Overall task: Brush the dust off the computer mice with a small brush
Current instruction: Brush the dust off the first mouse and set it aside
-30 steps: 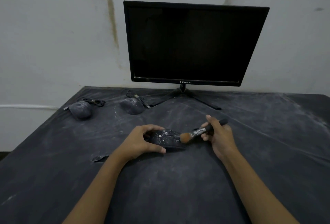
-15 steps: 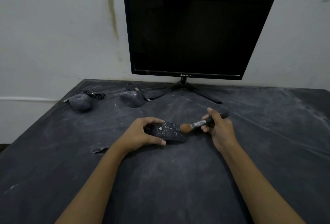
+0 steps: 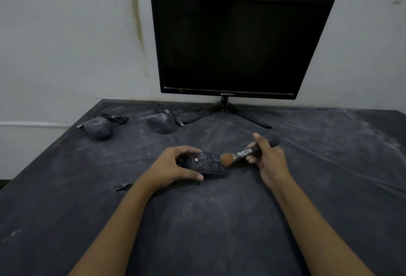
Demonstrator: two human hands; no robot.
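A black mouse (image 3: 205, 163) speckled with white dust lies on the dark table cover, mid-table. My left hand (image 3: 173, 169) grips it, fingers over its far side and thumb along its near edge. My right hand (image 3: 267, 160) holds a small brush (image 3: 243, 154) by its black handle. The brown bristles touch the mouse's right end. Two more dusty mice sit at the back left: one mouse (image 3: 97, 127) by the table's edge, another mouse (image 3: 162, 123) closer to the monitor stand.
A black monitor (image 3: 237, 44) on a tripod foot stands at the back against a stained wall. Coiled cables (image 3: 115, 118) lie behind the two far mice. The dark cover (image 3: 219, 220) is streaked with dust, with a small tear (image 3: 123, 186) left of my forearm.
The hands, mouse and brush have kept their places on the table. The brush tip has stayed against the mouse's right end, with only slight shifts. My view has tilted a little.
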